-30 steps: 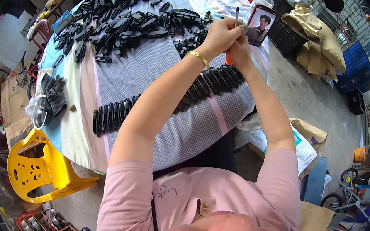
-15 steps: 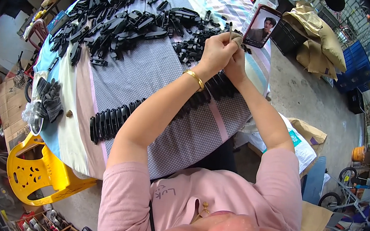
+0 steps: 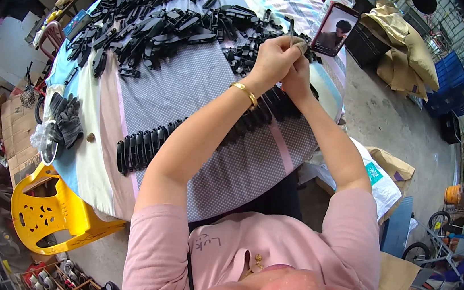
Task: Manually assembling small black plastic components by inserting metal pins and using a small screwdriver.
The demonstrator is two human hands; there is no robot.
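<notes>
Close together over the far right of the table, my left hand [image 3: 274, 61] and my right hand [image 3: 297, 78] have their fingers pinched in and touching. A thin dark piece [image 3: 291, 26] sticks up from between the fingertips; its lower part is hidden by them. A tan cover [image 3: 301, 46] wraps one fingertip. Under my wrists and left forearm runs a long row of black plastic clip-like pieces [image 3: 139, 149], set side by side. Just beyond my hands lies a pile of small black parts [image 3: 242, 57].
Larger heaps of long black pieces [image 3: 159, 31] cover the far table. A phone [image 3: 335, 31] showing a person stands by my hands. Grey gloves [image 3: 66, 120] lie on the patterned tablecloth [image 3: 192, 92] at left, near a yellow chair [image 3: 47, 210]. Paper sacks [image 3: 405, 56] stand beyond on the right.
My hands stay pinched together in nearly the same place. The view has shifted slightly, and the picture on the phone differs.
</notes>
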